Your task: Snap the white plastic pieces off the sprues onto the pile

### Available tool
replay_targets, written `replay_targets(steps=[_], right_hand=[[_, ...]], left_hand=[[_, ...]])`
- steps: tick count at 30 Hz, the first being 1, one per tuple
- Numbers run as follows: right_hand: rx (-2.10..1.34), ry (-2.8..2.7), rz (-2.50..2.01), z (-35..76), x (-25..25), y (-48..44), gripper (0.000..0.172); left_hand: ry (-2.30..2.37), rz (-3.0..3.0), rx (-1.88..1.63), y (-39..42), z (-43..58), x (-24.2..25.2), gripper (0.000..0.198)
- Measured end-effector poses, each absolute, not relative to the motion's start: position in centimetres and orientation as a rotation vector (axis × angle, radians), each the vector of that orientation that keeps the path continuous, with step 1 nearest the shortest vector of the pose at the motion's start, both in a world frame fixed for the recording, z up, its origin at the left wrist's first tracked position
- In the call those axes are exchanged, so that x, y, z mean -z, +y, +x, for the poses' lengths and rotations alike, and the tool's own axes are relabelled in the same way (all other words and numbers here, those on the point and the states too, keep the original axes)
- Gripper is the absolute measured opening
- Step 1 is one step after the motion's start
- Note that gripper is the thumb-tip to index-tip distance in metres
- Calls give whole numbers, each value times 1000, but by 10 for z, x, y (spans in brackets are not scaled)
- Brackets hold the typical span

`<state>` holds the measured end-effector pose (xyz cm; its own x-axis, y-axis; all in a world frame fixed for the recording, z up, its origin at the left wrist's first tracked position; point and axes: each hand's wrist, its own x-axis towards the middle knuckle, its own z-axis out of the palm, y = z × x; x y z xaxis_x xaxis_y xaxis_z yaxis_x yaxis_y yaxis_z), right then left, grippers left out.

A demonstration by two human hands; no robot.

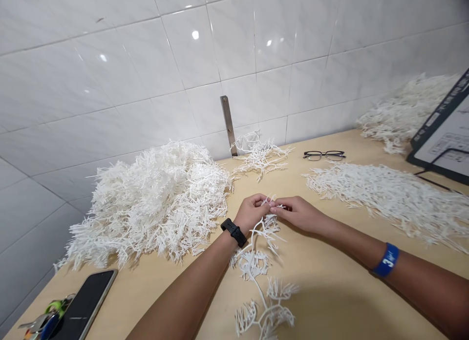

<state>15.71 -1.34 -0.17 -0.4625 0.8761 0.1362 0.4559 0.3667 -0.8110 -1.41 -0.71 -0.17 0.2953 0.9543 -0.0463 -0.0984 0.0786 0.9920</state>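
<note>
I report my left hand (251, 213) and right hand (296, 214) closed in a pinch on the top of a white branching plastic sprig (258, 276), which hangs down over the table. Its lower branches lie near the table's front edge. The work surface is a pale wooden tabletop (330, 291) set against glossy white marbled wall tiles (110, 86), with a narrow steel bracket (227, 125) fixed upright on the wall. To my left sits a large heap of white plastic strands (154, 203). A small white tangled clump (260, 159) lies beyond my hands, and a flat white strand pile (384, 198) lies right. Also present: black-framed glasses (324, 155), a black smartphone (86, 303), and a bunch of keys (44, 320).
</note>
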Motion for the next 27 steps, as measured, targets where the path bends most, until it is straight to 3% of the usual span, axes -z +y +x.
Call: replay_targets(steps=[6,21,27], right_hand=[[-876,-2062,-1164,163,0,-10,41],[-691,-1864,-1358,165,-4,-1,44],[-273,-1395,-1649,211,-18,20,40]], left_hand=[[1041,1394,-997,-7,-14,5,27],[835,1341,-972,-7,-9,3,41],[737,1310,-824,-19,-12,4,41]])
